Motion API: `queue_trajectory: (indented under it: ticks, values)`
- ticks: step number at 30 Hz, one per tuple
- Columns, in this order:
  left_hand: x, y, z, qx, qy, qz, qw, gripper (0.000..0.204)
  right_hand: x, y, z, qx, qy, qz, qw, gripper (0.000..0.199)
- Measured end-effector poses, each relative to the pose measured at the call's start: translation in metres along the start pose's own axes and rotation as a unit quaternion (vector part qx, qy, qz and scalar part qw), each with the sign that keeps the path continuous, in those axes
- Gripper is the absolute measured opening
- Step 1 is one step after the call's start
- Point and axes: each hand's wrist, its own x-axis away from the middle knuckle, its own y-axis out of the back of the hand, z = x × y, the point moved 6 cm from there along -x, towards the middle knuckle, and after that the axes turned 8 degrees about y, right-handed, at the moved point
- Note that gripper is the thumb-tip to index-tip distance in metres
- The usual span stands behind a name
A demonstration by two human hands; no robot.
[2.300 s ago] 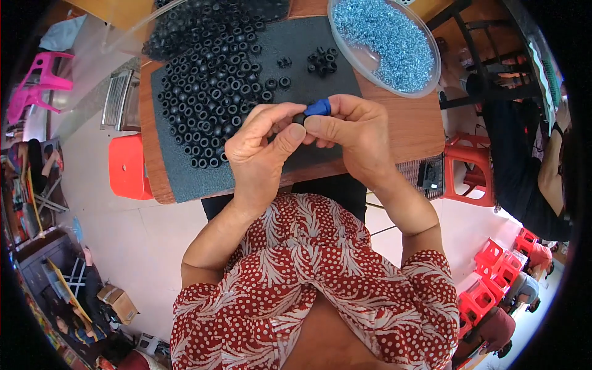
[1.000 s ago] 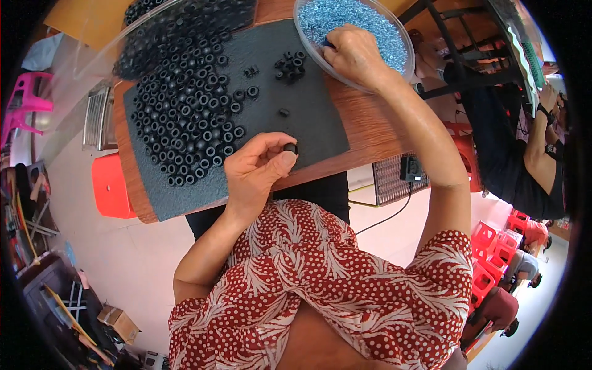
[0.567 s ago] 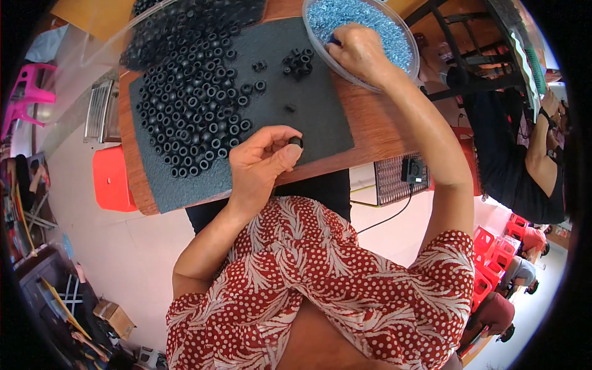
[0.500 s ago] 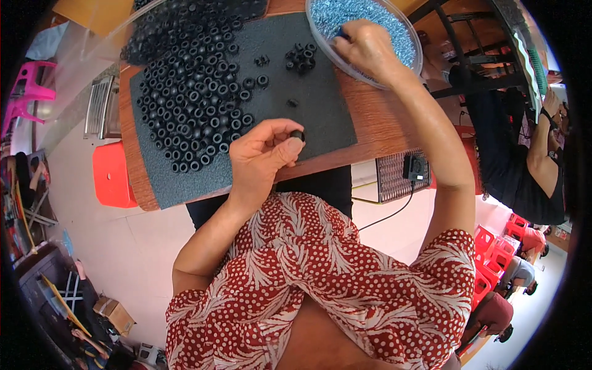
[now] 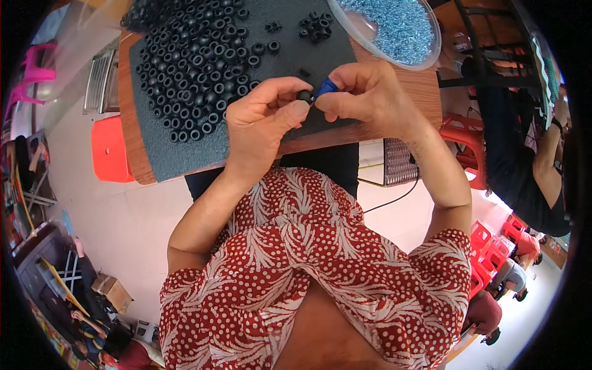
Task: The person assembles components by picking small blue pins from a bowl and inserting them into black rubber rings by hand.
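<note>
Above the table's near edge, my left hand (image 5: 256, 123) pinches a small round black plastic piece (image 5: 304, 95) between thumb and fingers. Facing it, my right hand (image 5: 376, 102) is closed on a short blue piece shaped like a handle (image 5: 325, 87). The blue piece's narrow end meets the black piece, or nearly so; fingertips partly cover the spot. Many hollow black rings (image 5: 194, 80) lie heaped on the dark mat (image 5: 290, 65) left of my hands. A smaller cluster of black pieces (image 5: 316, 28) sits beyond them.
A clear round tub (image 5: 369, 42) of tiny shiny bluish metal pieces (image 5: 394, 28) stands at the table's far right. The wooden table edge (image 5: 143, 166) runs close to my lap. Red stools (image 5: 111, 151) flank the table, and another person's arm (image 5: 542, 148) shows at right.
My right hand has left the tub and come down and left with the blue piece, to the black piece in my left hand. The whole view has shifted slightly.
</note>
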Motion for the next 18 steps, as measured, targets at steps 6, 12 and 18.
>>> queue_trajectory:
  ticks: [6,12,18]
  values:
    - [0.004,-0.001,-0.004,-0.089,-0.028,-0.013,0.996,0.02,-0.002,-0.002,-0.006,-0.052,-0.042,0.009,0.998,0.022]
    - [0.003,-0.003,0.003,0.043,0.035,-0.009,0.998,0.018,0.004,-0.011,-0.006,-0.047,-0.027,-0.073,0.996,0.026]
    - [0.002,-0.004,0.011,0.171,0.082,0.011,0.982,0.017,0.01,-0.012,0.003,0.111,0.125,-0.181,0.969,0.031]
